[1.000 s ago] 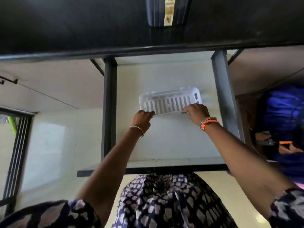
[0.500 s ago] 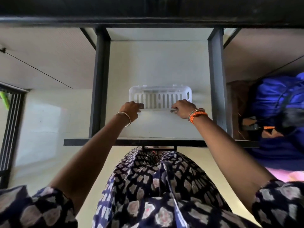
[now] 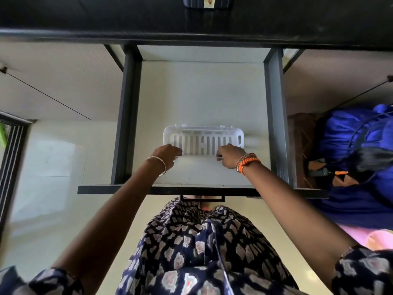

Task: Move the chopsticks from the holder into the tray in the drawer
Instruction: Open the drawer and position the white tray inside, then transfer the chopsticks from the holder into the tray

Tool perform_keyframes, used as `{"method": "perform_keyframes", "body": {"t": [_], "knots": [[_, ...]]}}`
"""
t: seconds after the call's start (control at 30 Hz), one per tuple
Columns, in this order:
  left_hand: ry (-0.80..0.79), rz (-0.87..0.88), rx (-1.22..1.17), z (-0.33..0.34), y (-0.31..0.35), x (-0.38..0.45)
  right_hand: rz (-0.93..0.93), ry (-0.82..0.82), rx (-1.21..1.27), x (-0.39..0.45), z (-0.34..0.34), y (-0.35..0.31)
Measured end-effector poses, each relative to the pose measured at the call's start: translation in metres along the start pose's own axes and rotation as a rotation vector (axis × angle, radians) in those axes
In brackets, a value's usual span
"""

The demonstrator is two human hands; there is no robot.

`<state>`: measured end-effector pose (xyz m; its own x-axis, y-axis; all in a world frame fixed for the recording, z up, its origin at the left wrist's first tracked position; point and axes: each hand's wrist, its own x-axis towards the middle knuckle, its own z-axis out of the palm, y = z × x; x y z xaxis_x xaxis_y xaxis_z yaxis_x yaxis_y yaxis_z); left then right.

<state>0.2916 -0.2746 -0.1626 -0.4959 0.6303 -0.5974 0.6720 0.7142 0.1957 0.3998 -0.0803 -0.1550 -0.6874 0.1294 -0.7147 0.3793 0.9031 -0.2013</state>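
Observation:
A white slotted plastic tray (image 3: 203,138) lies in the middle of the open drawer (image 3: 202,99), which has a white floor and dark side rails. My left hand (image 3: 169,155) grips the tray's near left corner. My right hand (image 3: 229,156) grips its near right edge. The tray holds nothing. At the top edge, on the black counter, part of a dark holder (image 3: 207,2) shows. No chopsticks are visible.
The black counter (image 3: 191,24) overhangs the back of the drawer. The drawer's dark front (image 3: 170,190) with its handle is close to my patterned dress. A person in blue (image 3: 359,154) is at the right. A dark door frame (image 3: 12,150) stands at the left.
The view has shifted, so the counter and holder show at the top again. Both hands stay on the tray's near edge, and the tray sits straight across the drawer.

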Motion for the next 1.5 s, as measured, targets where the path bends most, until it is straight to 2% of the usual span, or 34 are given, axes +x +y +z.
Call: {"method": "perform_keyframes", "body": {"t": [0.2, 0.27, 0.33, 0.47, 0.5, 0.63, 0.8, 0.9, 1.1, 1.33, 1.5], "knots": [[-0.047, 0.073, -0.176, -0.015, 0.001, 0.0, -0.018, -0.059, 0.019, -0.001, -0.03, -0.002], [0.003, 0.15, -0.223, -0.042, 0.0, 0.002, -0.038, -0.012, 0.088, -0.002, -0.06, -0.001], [0.119, 0.208, -0.289, -0.084, -0.002, 0.007, -0.082, 0.067, 0.201, -0.002, -0.099, 0.002], [0.568, 0.25, -0.415, -0.194, -0.003, 0.031, -0.176, 0.478, 0.417, -0.002, -0.197, 0.009], [0.632, 0.243, -0.445, -0.22, 0.0, 0.037, -0.189, 0.587, 0.464, -0.001, -0.22, 0.01], [0.788, 0.204, -0.465, -0.309, 0.005, 0.064, -0.159, 0.97, 0.604, 0.013, -0.315, 0.017], [0.842, 0.188, -0.344, -0.37, 0.001, 0.108, -0.029, 1.188, 0.817, 0.056, -0.406, 0.036], [0.827, 0.19, -0.304, -0.382, -0.003, 0.133, 0.013, 1.189, 0.928, 0.083, -0.439, 0.043], [0.871, 0.238, -0.283, -0.378, -0.009, 0.158, -0.064, 1.022, 1.231, 0.112, -0.461, 0.048], [0.914, 0.248, -0.375, -0.372, -0.01, 0.16, -0.087, 0.999, 1.28, 0.105, -0.463, 0.05], [0.93, 0.249, -0.373, -0.373, -0.001, 0.144, -0.107, 1.058, 1.326, 0.076, -0.473, 0.053]]}}
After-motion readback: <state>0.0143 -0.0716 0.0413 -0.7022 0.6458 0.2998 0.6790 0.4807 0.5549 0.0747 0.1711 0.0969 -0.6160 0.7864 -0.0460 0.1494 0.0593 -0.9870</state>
